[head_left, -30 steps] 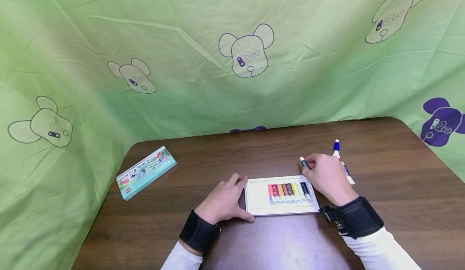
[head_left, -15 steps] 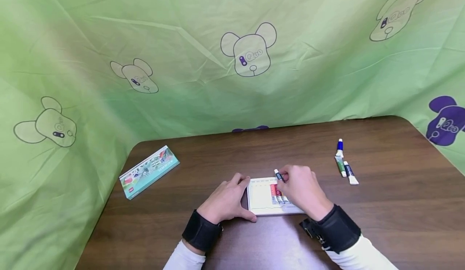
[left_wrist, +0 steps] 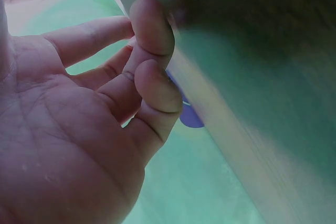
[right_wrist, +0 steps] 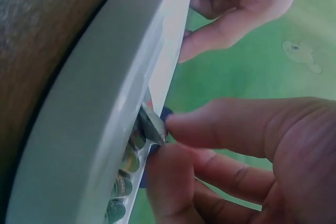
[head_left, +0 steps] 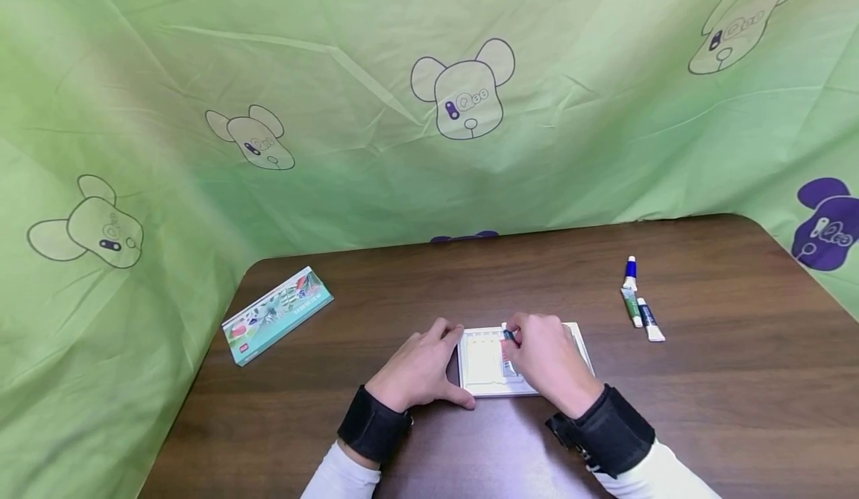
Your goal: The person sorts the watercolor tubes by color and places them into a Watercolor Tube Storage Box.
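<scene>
A white plastic tray [head_left: 480,357] lies on the table in front of me in the head view. My left hand [head_left: 421,371] holds its left end, thumb at the front corner and fingers at the back corner. Low over the tray, my right hand [head_left: 549,357] pinches a small paint tube [head_left: 508,334] with a dark label. In the right wrist view, the flat silvery tail of this paint tube [right_wrist: 152,125] shows between thumb and forefinger. Several paint tubes [right_wrist: 122,186] lie in a row in the tray, most of them hidden by my right hand in the head view.
Three loose paint tubes, blue [head_left: 630,271], green [head_left: 631,307] and dark blue [head_left: 650,320], lie on the table at the right. A teal printed box [head_left: 278,315] lies at the far left. A green cloth [head_left: 349,186] hangs behind the table.
My right hand has moved left with the paint tube, from the tray's right end to over the row, and the tube is now lower. The left hand stays at the tray.
</scene>
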Action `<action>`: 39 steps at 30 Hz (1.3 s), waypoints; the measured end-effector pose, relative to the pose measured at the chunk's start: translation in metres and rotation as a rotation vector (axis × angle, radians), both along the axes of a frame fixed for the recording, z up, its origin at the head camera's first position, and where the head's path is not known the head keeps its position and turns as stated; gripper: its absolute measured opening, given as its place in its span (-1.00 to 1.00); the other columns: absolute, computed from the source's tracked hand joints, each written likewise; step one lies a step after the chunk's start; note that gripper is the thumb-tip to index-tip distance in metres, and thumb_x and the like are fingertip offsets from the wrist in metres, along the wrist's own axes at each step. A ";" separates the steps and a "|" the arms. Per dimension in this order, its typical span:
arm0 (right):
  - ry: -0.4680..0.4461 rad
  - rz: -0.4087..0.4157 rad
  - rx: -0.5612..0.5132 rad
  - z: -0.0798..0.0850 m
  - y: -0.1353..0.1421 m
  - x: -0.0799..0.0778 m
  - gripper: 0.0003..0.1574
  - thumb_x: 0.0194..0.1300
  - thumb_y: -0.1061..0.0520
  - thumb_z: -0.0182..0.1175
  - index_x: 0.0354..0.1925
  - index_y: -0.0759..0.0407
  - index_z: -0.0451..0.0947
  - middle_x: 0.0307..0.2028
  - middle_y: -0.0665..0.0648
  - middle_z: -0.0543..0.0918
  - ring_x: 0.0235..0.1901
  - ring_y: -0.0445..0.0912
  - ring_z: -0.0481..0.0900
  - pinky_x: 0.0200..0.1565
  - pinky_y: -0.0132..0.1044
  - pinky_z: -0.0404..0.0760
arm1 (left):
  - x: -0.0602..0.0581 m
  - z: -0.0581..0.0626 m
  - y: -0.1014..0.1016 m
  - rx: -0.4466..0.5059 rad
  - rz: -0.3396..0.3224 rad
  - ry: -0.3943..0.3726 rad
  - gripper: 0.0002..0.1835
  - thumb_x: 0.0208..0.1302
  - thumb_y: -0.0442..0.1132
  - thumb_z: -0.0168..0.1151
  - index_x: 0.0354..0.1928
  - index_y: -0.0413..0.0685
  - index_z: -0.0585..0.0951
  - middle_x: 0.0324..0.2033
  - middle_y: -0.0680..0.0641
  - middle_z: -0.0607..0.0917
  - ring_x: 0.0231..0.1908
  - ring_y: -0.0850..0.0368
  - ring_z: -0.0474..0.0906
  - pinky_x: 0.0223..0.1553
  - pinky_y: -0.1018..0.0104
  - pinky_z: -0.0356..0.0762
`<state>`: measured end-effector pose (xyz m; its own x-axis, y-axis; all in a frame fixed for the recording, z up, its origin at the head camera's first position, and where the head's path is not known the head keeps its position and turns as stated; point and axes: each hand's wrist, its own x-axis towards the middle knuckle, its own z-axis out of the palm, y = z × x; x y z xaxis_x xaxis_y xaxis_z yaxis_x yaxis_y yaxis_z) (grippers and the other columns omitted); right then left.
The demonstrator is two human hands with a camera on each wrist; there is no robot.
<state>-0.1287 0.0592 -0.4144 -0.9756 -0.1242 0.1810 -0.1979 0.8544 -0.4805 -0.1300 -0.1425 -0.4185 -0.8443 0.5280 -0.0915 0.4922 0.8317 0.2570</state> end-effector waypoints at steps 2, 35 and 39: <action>0.003 0.001 0.009 -0.001 0.000 0.001 -0.80 0.00 0.12 0.33 -0.36 0.20 0.63 -0.66 -0.05 0.47 -0.58 -0.12 0.42 -0.49 -0.17 0.45 | 0.000 0.000 0.000 -0.001 -0.003 0.001 0.11 -0.31 0.34 0.43 0.33 -0.10 0.39 0.14 -0.05 0.43 0.00 0.10 0.47 0.06 0.16 0.41; 0.048 0.050 -0.013 -0.008 -0.011 0.006 -0.90 -0.03 0.18 0.29 -0.42 0.13 0.61 -0.70 -0.14 0.41 -0.64 -0.19 0.37 -0.53 -0.24 0.43 | 0.001 0.001 0.000 -0.010 0.001 0.007 0.10 -0.31 0.35 0.42 0.32 -0.10 0.40 0.13 -0.05 0.44 -0.03 0.09 0.48 0.04 0.16 0.42; 0.130 0.120 0.069 -0.007 -0.011 0.007 -0.91 -0.01 0.24 0.27 -0.54 0.06 0.57 -0.74 -0.11 0.40 -0.66 -0.19 0.36 -0.57 -0.23 0.41 | 0.001 0.001 0.000 -0.008 0.000 0.012 0.09 -0.31 0.35 0.43 0.31 -0.09 0.41 0.13 -0.04 0.44 -0.03 0.09 0.48 0.05 0.16 0.42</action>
<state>-0.1220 0.0485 -0.4215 -0.9221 -0.2545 0.2915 -0.3567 0.8509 -0.3857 -0.1288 -0.1429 -0.4175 -0.8452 0.5276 -0.0856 0.4954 0.8334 0.2448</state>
